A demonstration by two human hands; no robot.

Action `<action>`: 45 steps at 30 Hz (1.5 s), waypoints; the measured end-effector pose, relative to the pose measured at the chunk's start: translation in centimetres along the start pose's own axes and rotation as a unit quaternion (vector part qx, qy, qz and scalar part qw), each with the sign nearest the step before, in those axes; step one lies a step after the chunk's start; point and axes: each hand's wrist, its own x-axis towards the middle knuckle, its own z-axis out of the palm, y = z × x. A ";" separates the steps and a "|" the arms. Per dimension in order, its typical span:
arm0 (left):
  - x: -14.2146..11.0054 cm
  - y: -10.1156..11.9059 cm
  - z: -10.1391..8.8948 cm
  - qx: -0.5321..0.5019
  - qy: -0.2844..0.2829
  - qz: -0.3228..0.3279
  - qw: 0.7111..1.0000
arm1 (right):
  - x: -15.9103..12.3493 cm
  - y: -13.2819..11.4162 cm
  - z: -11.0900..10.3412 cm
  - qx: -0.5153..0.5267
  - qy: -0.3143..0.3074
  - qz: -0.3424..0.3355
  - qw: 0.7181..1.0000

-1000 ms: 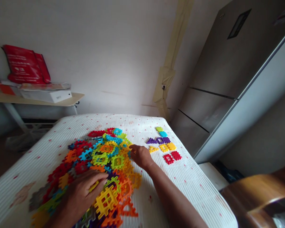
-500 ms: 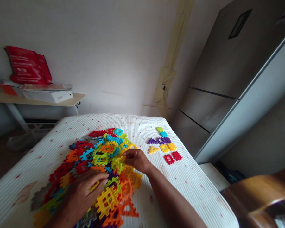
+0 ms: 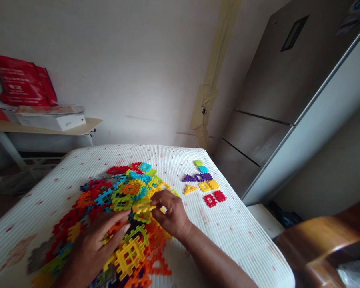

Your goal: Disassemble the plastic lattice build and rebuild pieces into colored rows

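Between the thumb and fingers of my right hand (image 3: 172, 214) is a yellow interlocking plastic piece (image 3: 142, 207), its notched edge pointing left over the heap. My left hand (image 3: 97, 242) rests low over the near left of the heap, thumb and forefinger apart, with nothing visibly gripped. The heap mixes red, blue, green, orange, purple and grey notched tiles. Just right of the left hand lies a yellow window tile (image 3: 129, 256), with orange tiles (image 3: 159, 264) beside it. My hands cover part of the heap.
Right of the heap, separate tiles lie in short rows: green (image 3: 198, 163), blue (image 3: 203, 169), purple (image 3: 188, 178), yellow (image 3: 213, 184) and red (image 3: 210, 201). A fridge (image 3: 258, 100) stands to the right. A side table (image 3: 91, 125) holds a red bag (image 3: 21, 82).
My right hand has lifted a yellow piece slightly from the heap, bringing it toward my left hand. The left hand's thumb and forefinger look more spread. The view has turned slightly right.
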 end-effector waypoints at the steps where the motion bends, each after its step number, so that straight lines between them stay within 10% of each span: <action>1: 0.0 0.0 -0.2 -0.019 -0.001 -0.027 0.999 | -0.2 -0.4 0.1 -0.002 -0.002 -0.023 1.000; 15: -0.5 1.2 -1.4 -0.310 -0.044 -0.249 0.917 | -1.3 -1.9 1.7 -0.109 -0.043 -0.146 0.982; 30: -0.5 1.2 -1.7 -0.268 -0.023 -0.227 0.936 | -1.3 -1.1 1.8 -0.163 -0.044 -0.154 0.973; 35: -0.3 1.1 -1.9 -0.222 -0.026 -0.209 0.952 | 0.0 2.0 -1.5 -0.294 -0.069 0.039 0.953; 39: -0.2 0.8 -1.8 -0.211 -0.015 -0.195 0.958 | -0.3 6.8 -5.4 -0.404 -0.079 0.261 0.873; 45: -0.3 0.8 -1.5 -0.184 -0.025 -0.186 0.965 | -1.6 10.3 -6.8 -0.405 -0.099 0.317 0.852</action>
